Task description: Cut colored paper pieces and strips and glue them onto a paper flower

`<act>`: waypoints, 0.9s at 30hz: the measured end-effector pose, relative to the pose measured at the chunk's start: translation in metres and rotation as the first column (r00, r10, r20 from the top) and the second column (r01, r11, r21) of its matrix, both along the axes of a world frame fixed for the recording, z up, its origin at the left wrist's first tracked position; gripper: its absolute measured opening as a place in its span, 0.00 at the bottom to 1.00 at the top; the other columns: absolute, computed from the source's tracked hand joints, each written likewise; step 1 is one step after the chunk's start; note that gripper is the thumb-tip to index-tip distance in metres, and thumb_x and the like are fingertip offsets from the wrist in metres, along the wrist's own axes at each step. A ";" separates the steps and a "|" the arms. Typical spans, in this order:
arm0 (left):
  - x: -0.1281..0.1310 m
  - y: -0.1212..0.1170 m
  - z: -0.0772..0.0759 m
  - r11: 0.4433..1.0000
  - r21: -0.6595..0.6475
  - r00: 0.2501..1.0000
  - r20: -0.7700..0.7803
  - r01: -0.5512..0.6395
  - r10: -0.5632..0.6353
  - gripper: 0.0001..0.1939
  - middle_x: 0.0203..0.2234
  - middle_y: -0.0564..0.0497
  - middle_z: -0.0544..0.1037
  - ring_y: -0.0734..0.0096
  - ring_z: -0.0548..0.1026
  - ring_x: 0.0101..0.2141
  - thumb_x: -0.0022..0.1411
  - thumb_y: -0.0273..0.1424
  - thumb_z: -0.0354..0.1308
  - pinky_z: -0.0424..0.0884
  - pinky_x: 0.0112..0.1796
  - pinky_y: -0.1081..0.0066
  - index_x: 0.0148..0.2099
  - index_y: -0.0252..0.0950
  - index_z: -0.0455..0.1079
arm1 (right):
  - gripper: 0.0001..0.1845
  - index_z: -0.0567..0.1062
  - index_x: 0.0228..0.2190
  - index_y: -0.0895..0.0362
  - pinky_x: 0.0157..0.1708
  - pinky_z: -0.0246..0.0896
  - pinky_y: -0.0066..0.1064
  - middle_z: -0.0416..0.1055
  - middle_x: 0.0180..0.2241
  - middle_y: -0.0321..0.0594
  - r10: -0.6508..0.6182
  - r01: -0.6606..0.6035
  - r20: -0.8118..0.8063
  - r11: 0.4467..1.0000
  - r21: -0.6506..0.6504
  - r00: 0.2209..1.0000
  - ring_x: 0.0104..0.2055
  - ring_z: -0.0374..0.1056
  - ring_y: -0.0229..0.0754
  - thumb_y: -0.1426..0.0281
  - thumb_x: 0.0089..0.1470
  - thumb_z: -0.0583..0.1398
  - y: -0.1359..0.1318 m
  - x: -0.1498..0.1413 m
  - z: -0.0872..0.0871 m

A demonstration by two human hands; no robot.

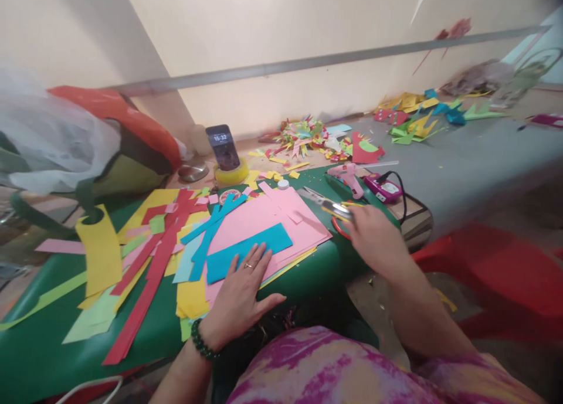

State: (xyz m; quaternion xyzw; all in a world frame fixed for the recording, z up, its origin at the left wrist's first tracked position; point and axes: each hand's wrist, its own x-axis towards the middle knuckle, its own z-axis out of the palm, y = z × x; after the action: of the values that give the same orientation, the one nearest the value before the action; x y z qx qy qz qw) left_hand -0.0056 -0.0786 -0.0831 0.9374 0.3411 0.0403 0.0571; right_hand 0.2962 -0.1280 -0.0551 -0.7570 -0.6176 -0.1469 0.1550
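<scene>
My left hand lies flat with fingers spread, its fingertips on a blue paper strip. Beneath that strip is a stack of pink paper sheets, with yellow sheets showing under its edge. My right hand is closed around a utility knife, held above the right side of the stack with its blade end pointing up and left. Close below this hand shows the red handle loop of a tool, partly hidden. Narrow blue strips cross each other left of the wide blue one.
Red paper strips and a yellow sheet lie on the green mat at left. A phone leans by a yellow tape roll. Behind the right hand are a pink glue gun and a purple power strip.
</scene>
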 end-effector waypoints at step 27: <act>0.015 -0.001 0.004 0.999 -0.035 1.000 -0.016 0.027 -0.027 0.45 0.68 0.40 0.54 0.47 0.53 0.66 0.62 0.61 0.41 0.52 0.60 0.43 0.71 0.39 0.46 | 0.15 0.68 0.49 0.53 0.47 0.70 0.42 0.72 0.47 0.48 0.297 -0.363 -0.505 0.931 -0.034 0.810 0.50 0.71 0.49 0.70 0.63 0.50 -0.051 0.001 -0.025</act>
State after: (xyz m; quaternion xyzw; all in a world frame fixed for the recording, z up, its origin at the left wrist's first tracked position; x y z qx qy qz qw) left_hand 0.0095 -0.0796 -0.0792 0.9411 0.3296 0.0260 0.0710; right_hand 0.2976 -0.1790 -0.0803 -0.6585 -0.6879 0.1196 0.2809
